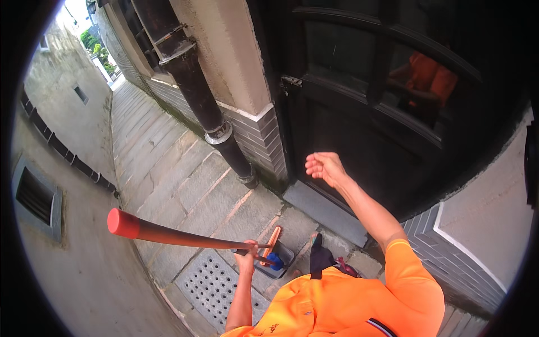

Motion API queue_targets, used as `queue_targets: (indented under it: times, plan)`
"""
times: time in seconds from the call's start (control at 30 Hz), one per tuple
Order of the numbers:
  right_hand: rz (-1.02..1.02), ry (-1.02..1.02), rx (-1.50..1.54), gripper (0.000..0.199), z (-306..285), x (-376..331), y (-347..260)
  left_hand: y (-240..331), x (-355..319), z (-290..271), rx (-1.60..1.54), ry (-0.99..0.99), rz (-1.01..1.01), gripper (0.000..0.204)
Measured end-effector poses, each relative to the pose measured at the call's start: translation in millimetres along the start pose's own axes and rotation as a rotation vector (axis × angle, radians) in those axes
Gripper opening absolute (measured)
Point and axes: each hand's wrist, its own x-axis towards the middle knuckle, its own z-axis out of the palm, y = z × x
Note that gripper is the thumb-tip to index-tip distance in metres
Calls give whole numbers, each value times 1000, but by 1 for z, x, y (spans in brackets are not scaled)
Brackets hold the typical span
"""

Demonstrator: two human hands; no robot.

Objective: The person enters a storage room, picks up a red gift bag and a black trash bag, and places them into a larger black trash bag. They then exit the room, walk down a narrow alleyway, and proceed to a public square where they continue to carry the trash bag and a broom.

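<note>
My left hand [245, 259] is wrapped round a long dark red-brown pole [185, 236]. Its bright red end cap [123, 223] rises toward the upper left, close to the camera. Just beyond that hand, a grey tray-like container [285, 257] sits on the paving. A blue object [274, 260] lies in it, and an orange strip [273, 241] leans at its edge; their exact kinds are unclear. My right hand [327, 167] is raised in front of the dark door [348, 135], apart from it. Its fingers are curled in a loose fist, with nothing visible in them.
A black drainpipe [193, 84] runs down the brick-based wall beside the door. A stone step [325, 212] lies under the door. At left stands a plastered wall [67, 185] with a small barred window. A perforated drain cover [222, 289] is set in the stone alley floor.
</note>
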Motion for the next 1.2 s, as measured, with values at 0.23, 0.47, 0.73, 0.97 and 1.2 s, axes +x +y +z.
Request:
queue_targets:
  times: [0.23,0.47,0.73,0.97,1.2]
  plan:
    - [-37,12,410,22,14,193,-42,63,90,28,115,39,21,10]
    - [110,38,712,23,16,298,-54,82,147,79,203,1,-46,9]
    - [133,18,969,11,25,326,-52,83,191,130,198,-107,-66,9]
    - [114,16,924,10,17,315,-56,80,234,153,192,-220,-110,12]
    - [117,17,964,13,4,327,-57,62,273,173,206,-412,-191,11]
